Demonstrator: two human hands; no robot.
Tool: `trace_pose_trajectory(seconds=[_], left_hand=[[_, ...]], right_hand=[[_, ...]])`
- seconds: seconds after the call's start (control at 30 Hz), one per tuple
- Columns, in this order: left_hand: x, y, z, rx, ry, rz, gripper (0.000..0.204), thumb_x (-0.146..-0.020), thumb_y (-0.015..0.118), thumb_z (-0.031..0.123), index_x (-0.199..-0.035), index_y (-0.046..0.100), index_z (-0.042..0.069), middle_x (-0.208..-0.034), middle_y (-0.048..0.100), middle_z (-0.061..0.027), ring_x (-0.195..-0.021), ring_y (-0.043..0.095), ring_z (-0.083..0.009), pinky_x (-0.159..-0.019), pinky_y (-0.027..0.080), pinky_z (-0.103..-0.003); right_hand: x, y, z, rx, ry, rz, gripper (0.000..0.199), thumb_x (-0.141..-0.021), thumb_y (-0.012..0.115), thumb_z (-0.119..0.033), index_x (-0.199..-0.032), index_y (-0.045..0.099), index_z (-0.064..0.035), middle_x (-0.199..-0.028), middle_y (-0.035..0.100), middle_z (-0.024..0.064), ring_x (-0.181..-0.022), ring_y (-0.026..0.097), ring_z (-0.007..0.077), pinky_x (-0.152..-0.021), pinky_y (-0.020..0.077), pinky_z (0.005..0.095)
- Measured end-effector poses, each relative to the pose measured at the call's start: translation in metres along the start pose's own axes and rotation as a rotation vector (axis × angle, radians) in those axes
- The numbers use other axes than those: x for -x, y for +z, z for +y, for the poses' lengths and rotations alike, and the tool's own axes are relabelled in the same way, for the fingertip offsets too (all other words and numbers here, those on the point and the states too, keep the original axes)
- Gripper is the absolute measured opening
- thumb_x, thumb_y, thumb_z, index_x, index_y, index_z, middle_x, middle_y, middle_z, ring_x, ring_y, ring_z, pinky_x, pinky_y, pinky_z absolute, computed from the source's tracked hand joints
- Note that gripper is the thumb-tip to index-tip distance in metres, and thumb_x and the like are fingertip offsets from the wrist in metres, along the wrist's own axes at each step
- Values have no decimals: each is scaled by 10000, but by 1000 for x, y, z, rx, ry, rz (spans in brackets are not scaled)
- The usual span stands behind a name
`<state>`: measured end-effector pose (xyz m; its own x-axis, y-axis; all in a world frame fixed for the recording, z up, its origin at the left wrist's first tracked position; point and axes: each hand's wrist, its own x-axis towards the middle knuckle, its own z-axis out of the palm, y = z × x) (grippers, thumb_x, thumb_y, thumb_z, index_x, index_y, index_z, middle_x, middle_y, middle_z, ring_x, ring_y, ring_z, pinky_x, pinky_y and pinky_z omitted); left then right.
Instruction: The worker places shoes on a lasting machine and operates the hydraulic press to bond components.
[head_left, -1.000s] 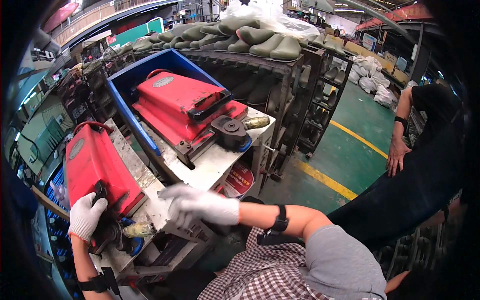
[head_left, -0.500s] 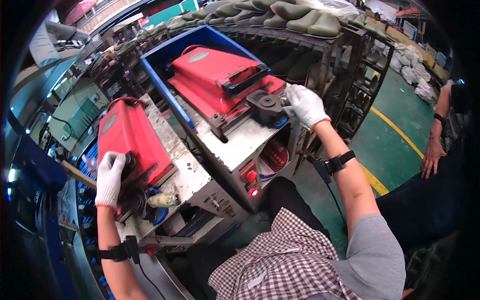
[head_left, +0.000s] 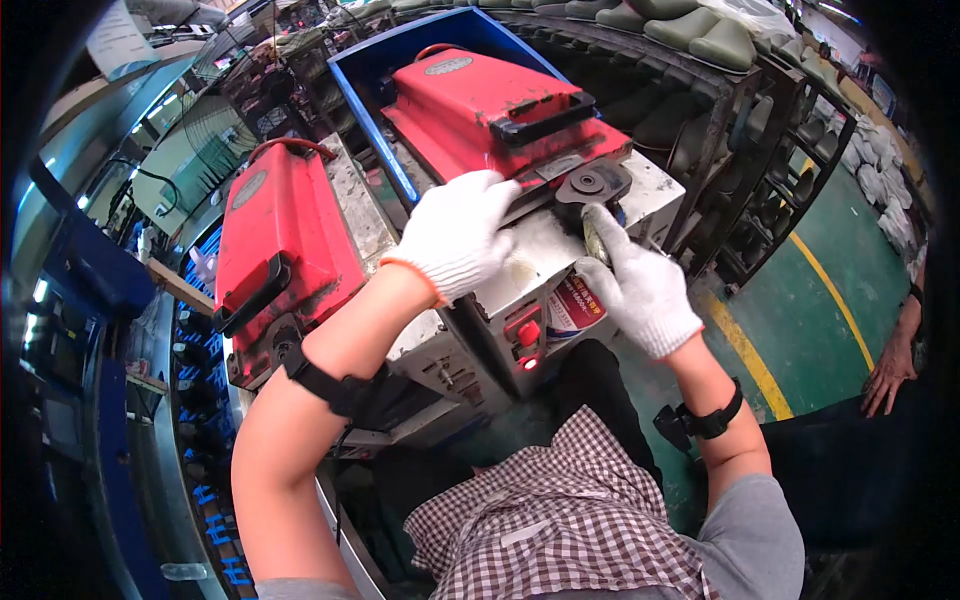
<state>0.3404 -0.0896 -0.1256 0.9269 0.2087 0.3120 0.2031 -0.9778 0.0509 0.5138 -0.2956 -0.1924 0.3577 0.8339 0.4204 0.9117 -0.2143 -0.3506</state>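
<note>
1. Red machine [head_left: 460, 110], head view: the right-hand 1 of 2 stands on a white surface [head_left: 545, 250].
2. Left hand [head_left: 460, 235] has just come to its front edge, so handling centres here; whether its curled fingers hold anything, I cannot tell.
3. Right hand [head_left: 640, 290]: fingers closed around the wrapped handle [head_left: 592, 240].
4. 0.5 s earlier, the left hand was on the black handle [head_left: 255, 297] of the other machine [head_left: 300, 235], now untouched.
</note>
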Motion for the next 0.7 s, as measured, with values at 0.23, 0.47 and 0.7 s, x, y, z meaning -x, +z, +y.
trace_pose_trajectory(seconds=[0.23,0.47,0.7], left_hand=[[-36,-22,-12,-314,134,254,697,-795,794,173,-1430,573,-13,-1318,637,-227,-1274,591,-438,-1093,501,-492],[-101,-104,-58,-561,67,609,705,-872,777,285,-1523,577,103,-1374,661,-214,-1283,627,-406,-1116,497,-460],[-125,-157,-78,-460,13,669,751,-852,726,315,-1499,546,-21,-1401,609,-274,-1344,550,-437,-1189,423,-485]], right_hand=[[-81,-23,36,-157,-185,56,377,-1037,658,-275,-1312,718,-25,-1268,734,223,-1199,707,383,-1019,557,416],[-257,25,38,-37,-77,-471,1009,-968,624,-676,-1678,351,-14,-1649,457,300,-1537,449,410,-1271,354,402],[-307,82,11,304,-125,-649,1127,-863,679,-685,-1682,323,3,-1600,515,313,-1497,511,390,-1238,397,413]])
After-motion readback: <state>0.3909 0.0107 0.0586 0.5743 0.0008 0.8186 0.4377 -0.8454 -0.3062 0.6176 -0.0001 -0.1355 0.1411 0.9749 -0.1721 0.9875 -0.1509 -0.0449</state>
